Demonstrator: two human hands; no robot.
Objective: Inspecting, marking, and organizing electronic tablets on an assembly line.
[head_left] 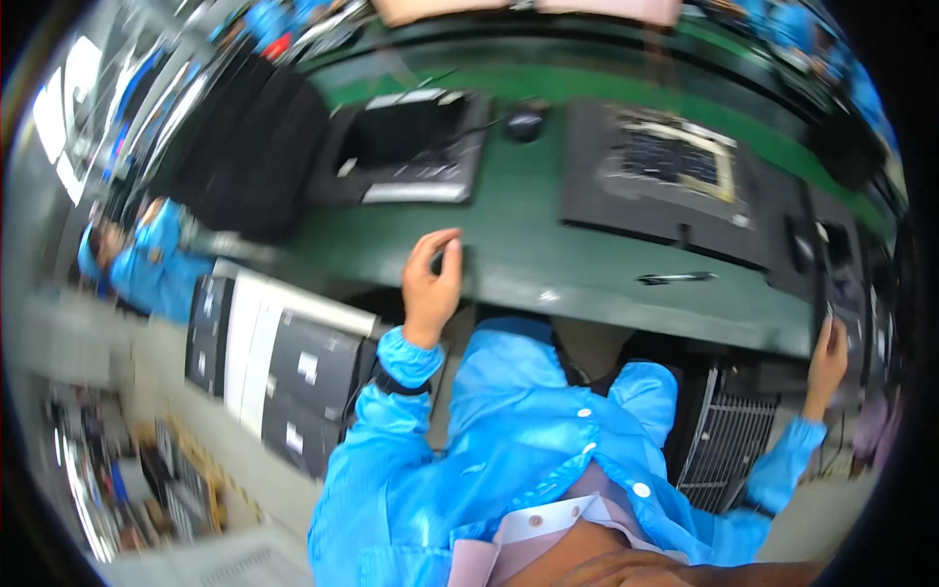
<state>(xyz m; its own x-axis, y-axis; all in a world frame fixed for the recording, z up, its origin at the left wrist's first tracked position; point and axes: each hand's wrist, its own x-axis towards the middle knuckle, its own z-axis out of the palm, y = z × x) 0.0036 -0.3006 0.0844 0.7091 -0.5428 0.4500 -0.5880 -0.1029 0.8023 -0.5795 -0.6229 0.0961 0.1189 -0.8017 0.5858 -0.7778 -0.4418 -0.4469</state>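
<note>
My left hand is raised over the near edge of the green table. Its thumb and fingers curl toward each other, the tips almost meeting. A small dark patch shows between them, too blurred to name. Far to the right, my right hand reaches to the table's right end. Its fingers are pinched together beside dark items, and what they hold cannot be made out. A dark pad with a flat, film-covered device part lies between and beyond my hands. Near its front edge rests a dark pen-like tool.
A black-screened panel on a dark pad lies at the back left, with a black mouse beside it. Black cloth hangs at the left. Black boxes stand below it. A co-worker in blue is farther left. A wire rack stands under the table.
</note>
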